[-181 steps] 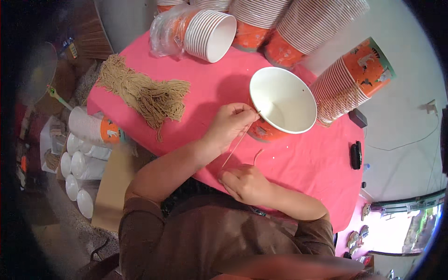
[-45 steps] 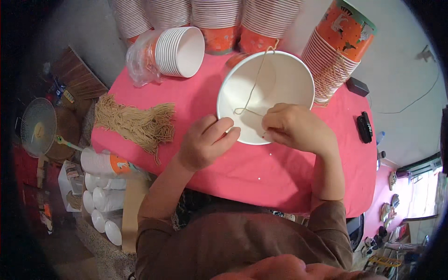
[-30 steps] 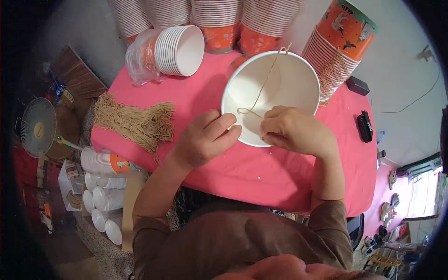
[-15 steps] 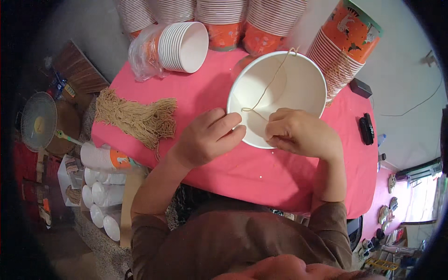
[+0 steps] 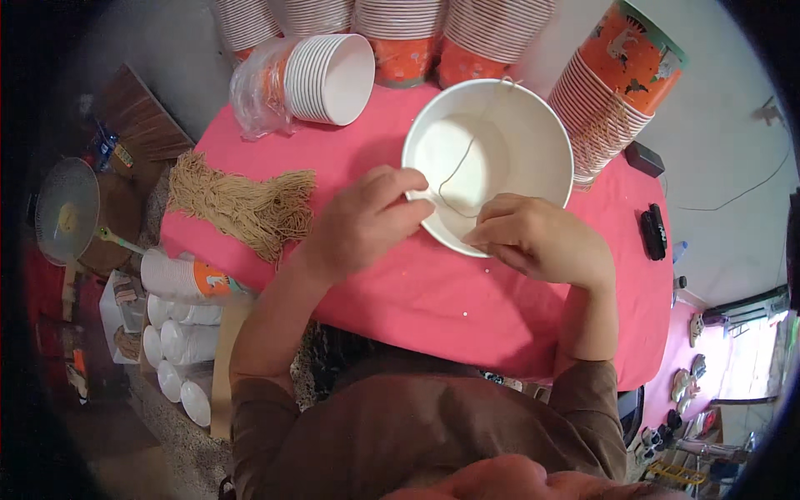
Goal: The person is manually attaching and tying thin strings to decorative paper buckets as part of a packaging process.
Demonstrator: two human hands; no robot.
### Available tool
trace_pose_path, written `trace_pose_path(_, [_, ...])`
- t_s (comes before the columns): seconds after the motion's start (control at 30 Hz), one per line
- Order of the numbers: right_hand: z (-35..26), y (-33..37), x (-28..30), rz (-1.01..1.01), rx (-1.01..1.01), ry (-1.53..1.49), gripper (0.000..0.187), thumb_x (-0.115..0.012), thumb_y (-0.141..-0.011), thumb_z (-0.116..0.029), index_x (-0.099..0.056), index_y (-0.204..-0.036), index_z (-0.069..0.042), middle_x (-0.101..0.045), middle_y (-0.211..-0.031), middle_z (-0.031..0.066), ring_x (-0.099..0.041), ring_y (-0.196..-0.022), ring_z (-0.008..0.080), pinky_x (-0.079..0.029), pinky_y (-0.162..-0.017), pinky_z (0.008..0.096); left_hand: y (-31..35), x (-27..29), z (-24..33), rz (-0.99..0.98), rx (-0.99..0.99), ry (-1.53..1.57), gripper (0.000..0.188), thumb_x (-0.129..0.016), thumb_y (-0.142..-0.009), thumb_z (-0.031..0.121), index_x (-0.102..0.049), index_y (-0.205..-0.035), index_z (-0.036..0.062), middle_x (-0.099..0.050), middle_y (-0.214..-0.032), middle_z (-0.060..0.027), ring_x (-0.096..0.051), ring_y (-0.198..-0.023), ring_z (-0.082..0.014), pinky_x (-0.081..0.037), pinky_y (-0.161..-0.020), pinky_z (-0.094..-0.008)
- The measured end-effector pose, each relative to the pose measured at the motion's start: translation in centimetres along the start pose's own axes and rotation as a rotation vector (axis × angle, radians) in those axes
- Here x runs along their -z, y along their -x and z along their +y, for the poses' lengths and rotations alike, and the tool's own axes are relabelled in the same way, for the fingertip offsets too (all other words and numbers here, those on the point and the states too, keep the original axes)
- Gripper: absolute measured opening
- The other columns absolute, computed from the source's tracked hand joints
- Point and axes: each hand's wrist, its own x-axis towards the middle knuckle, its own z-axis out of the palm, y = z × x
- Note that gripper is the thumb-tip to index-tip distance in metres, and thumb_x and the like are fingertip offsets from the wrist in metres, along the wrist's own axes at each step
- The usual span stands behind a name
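A large white paper bucket (image 5: 533,137) stands on the table with its open mouth toward me. From a knot at its far rim, a thin tan string (image 5: 457,170) loops slackly down across the inside toward the near side. My left hand (image 5: 367,217) is closed at the near left rim, thumb and fingers pinching the edge. At the near right rim, my right hand (image 5: 542,237) is closed, its fingertips pinching the string; the string's end is hidden under those fingers.
A bundle of tan strings (image 5: 242,204) lies on the pink tablecloth (image 5: 400,300) at left. Nested paper buckets (image 5: 346,83) lie behind it, with upright stacks along the wall. At right are a tall stack (image 5: 629,58), black markers (image 5: 654,232) and a dark box (image 5: 644,157).
The small loop in the string near the left rim is gone, and the string now hangs in a loose curve. My left fingers have shifted slightly up along the rim.
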Motion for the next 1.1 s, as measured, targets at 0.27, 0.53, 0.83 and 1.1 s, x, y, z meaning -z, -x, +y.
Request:
trace_pose_path(0.27, [-0.9,-0.7,-0.6,0.193,-0.03,-0.066,0.022,-0.065,-0.075,0.004,-0.067,-0.097,0.003,-0.062,-0.088,0.0132,-0.063,-0.082,0.0276,-0.052,-0.069,0.0343,-0.2,-0.5,-1.7,-0.014,0.208,0.293,0.031,-0.067,-0.075,-0.004,-0.062,-0.104,0.0032,-0.055,-0.121,-0.0138,-0.059,-0.101,-0.026,-0.049,-0.083,-0.0358])
trace_pose_path(0.53, [-0.9,-2.5,-2.5,0.417,-0.143,-0.126,0.015,-0.063,-0.075,0.006,-0.064,-0.09,0.004,-0.06,-0.08,0.0123,-0.06,-0.069,0.0213,-0.05,-0.061,0.0314,1.9,-4.8,1.5,0.386,0.329,0.268,0.028,-0.078,-0.072,0.005,-0.061,-0.094,0.0041,-0.061,-0.097,-0.0114,-0.062,-0.087,-0.0257,-0.052,-0.073,-0.0342])
trace_pose_path(0.83, [-1.7,-3.8,-2.2,0.315,-0.28,-0.061,0.018,-0.067,-0.083,-0.012,-0.065,-0.093,0.003,-0.064,-0.087,0.0176,-0.063,-0.075,0.031,-0.049,-0.067,0.0374,2.6,-6.3,1.0,0.429,0.436,0.313,0.013,-0.066,-0.078,0.0,-0.058,-0.088,0.0023,-0.06,-0.085,-0.0116,-0.062,-0.077,-0.0278,-0.051,-0.065,-0.0359])
trace_pose_path(1.1, [-0.4,-2.0,2.1,0.237,-0.316,0.246,0.012,-0.066,-0.081,-0.006,-0.065,-0.092,-0.001,-0.065,-0.086,0.0132,-0.063,-0.072,0.0279,-0.05,-0.064,0.0353,3.1,-1.3,-0.9,0.67,0.821,1.524,0.005,-0.054,-0.095,0.011,-0.053,-0.094,0.006,-0.063,-0.096,-0.0078,-0.061,-0.073,-0.0106,-0.049,-0.06,-0.0215])
